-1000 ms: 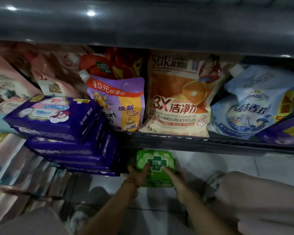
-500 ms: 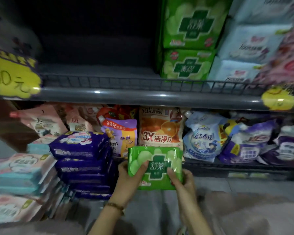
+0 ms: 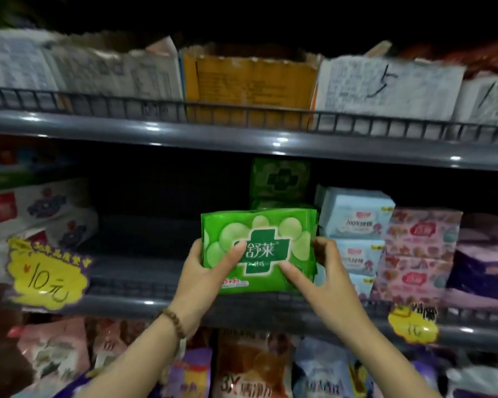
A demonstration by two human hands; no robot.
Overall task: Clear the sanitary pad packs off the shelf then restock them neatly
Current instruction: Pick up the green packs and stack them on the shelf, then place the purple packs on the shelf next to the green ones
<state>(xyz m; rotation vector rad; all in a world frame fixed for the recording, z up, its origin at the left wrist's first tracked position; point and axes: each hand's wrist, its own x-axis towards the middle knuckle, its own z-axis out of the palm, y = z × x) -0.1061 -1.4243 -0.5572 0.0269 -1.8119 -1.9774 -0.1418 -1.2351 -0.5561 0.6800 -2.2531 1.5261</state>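
At the bottom edge of the view, an orange detergent pouch [image 3: 250, 374] stands among other refill pouches on the lowest shelf. Two bare forearms rise over them, and a beaded bracelet [image 3: 173, 321] circles the left wrist.

The left hand [image 3: 204, 271] grips the left edge of a green pad pack [image 3: 259, 248], with its thumb laid across the front and its fingers curled behind. The right hand [image 3: 328, 271] grips the lower right corner in the same way, thumb on the printed face. The pack is upright with its white cross logo facing the camera. It is held just above the front rail of the middle shelf [image 3: 156, 305]; I cannot tell whether its bottom edge touches the rail.

A yellow price tag [image 3: 46, 271] hangs on the rail at the left, and a smaller yellow tag [image 3: 413, 323] hangs at the right.

Directly behind the held pack is a dim stack of matching green packs [image 3: 279, 179]. Beside that stack to the right are pale blue packs [image 3: 357, 214], then pink packs [image 3: 420, 242], then a purple pack [image 3: 483, 268]. White packs [image 3: 41, 211] lie at the shelf's left end.

Highest and farthest back, the top shelf carries a brown cardboard box [image 3: 250, 81] between white boxes [image 3: 385, 87].
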